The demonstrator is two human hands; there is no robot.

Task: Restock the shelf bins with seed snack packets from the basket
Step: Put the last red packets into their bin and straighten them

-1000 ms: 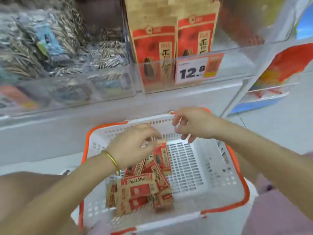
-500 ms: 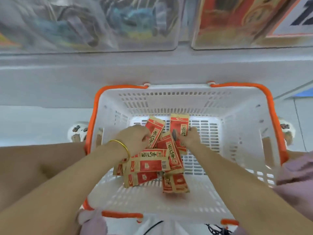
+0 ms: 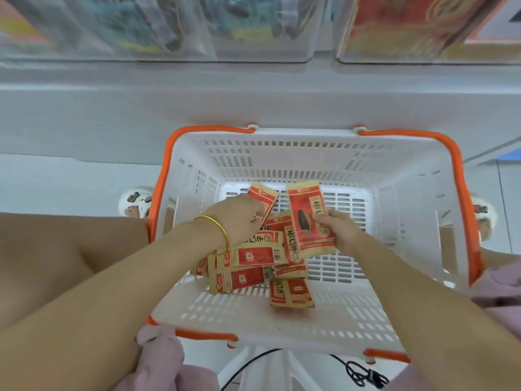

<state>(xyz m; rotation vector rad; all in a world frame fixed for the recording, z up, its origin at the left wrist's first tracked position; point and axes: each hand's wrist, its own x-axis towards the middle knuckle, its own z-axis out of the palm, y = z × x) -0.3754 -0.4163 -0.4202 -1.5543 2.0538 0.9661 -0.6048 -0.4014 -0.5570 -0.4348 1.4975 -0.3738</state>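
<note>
Reaching into the white basket (image 3: 282, 159) with its orange handles, both of the person's arms meet over a heap of red-and-tan seed packets (image 3: 248, 258) lying on the slatted floor. The right grip (image 3: 342, 232) pinches the lower right edge of a raised packet (image 3: 306, 215), thumb on its printed front. The left grip (image 3: 238, 218), with a gold bangle (image 3: 218, 225) at the wrist, curls its fingers round the near end of a tilted packet (image 3: 263, 196) just beside it. Clear shelf bins (image 3: 169, 32), blurred, run along the top above the basket.
</note>
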